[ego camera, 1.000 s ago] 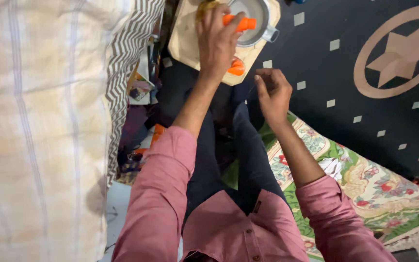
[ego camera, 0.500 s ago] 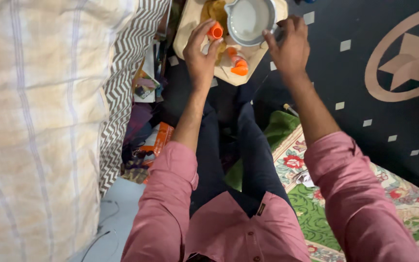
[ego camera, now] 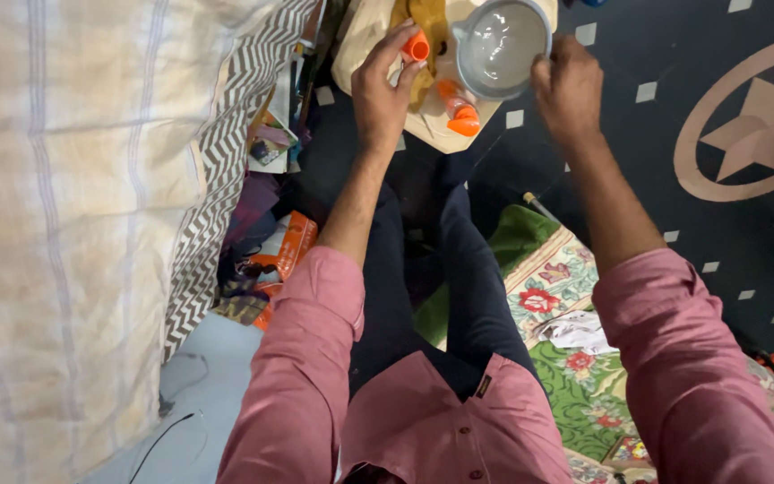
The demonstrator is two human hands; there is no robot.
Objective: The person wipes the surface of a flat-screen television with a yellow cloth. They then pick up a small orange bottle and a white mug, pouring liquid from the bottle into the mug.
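Both hands are working at the far end of the scene, over a pale board (ego camera: pixel 360 45) lying on the dark patterned floor (ego camera: pixel 638 161). Left hand (ego camera: pixel 382 90) is pinching a small orange cap (ego camera: pixel 417 45) between thumb and fingertips, fingers curled closed around it, sitting just left of the grey pot (ego camera: pixel 502 45). Right hand (ego camera: pixel 569 85) is closing on the pot's near right rim, fingers bent over the edge, touching it; how firm the grip is I cannot tell. An orange-capped bottle (ego camera: pixel 459 106) is lying on the board between the two hands, just near of the pot, its long axis running far-left to near-right, capped end pointing toward the person. Left hand is the nearer one to it, only a short way right of it. Striped bedding (ego camera: pixel 73 224) is filling the left side, a floral mat (ego camera: pixel 575 358) lying near right.
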